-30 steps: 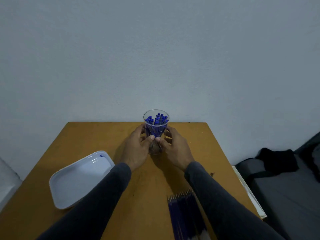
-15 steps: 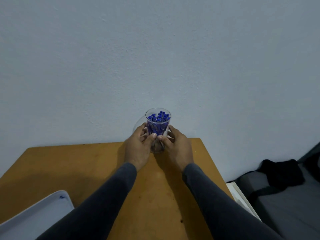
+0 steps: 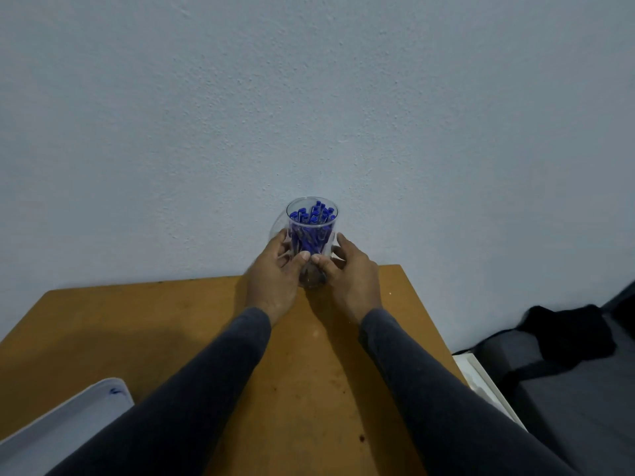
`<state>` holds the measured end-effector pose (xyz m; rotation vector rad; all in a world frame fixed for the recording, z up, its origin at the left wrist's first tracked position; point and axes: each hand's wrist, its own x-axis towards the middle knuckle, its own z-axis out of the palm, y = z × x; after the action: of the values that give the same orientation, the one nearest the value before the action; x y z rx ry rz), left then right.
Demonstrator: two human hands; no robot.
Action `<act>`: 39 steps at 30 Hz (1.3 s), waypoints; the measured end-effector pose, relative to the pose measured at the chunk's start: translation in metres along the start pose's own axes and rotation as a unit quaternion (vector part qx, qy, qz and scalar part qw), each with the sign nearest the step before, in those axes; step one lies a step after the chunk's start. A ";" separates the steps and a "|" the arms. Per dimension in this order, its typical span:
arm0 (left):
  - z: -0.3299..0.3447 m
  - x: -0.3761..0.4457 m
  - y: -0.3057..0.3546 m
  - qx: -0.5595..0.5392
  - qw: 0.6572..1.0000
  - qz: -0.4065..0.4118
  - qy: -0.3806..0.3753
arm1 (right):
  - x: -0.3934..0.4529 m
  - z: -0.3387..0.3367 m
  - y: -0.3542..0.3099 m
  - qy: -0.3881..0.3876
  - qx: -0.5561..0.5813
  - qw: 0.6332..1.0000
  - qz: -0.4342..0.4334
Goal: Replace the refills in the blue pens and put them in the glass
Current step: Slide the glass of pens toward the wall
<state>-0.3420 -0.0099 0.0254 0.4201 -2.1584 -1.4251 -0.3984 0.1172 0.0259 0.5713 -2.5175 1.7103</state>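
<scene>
Both hands wrap the glass, which stands at the far edge of the table, close against the wall. The left hand curls around the glass's left side, the right hand around its right side, and the two thumbs meet at the front of the glass, so each hand grips it. The glass is full of blue pens, standing upright with their caps at the rim.

Nearer the person than the glass and well off to its left, a white tray lies at the table's near left edge; only a part of it shows. To the right of the glass, beyond the table's edge, sits a dark bag.

Judging by the packed glass, the refilling itself looks finished, and the step in hand is setting the filled glass in its place by the wall. The next move likely calls for easing both hands off evenly, so the top-heavy glass does not tip or slide off the far edge.
</scene>
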 end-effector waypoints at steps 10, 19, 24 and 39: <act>-0.102 -0.093 -0.005 0.219 0.975 -0.001 -0.037 | -0.093 0.023 -0.032 -0.134 -0.130 0.982 0.027; -0.242 -0.222 -0.040 0.347 0.933 -0.036 0.083 | -0.179 0.098 -0.092 -0.360 -0.148 0.919 -0.067; -0.284 -0.266 -0.065 0.407 0.897 -0.140 0.098 | -0.198 0.122 -0.103 -0.391 -0.128 0.904 -0.113; -0.288 -0.263 -0.074 0.262 0.956 -0.118 0.057 | -0.219 0.122 -0.091 -0.319 -0.124 0.936 -0.080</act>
<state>0.0366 -0.1211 -0.0169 0.9549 -2.4337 -0.8854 -0.1449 0.0375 0.0067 1.4545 -2.9087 1.2567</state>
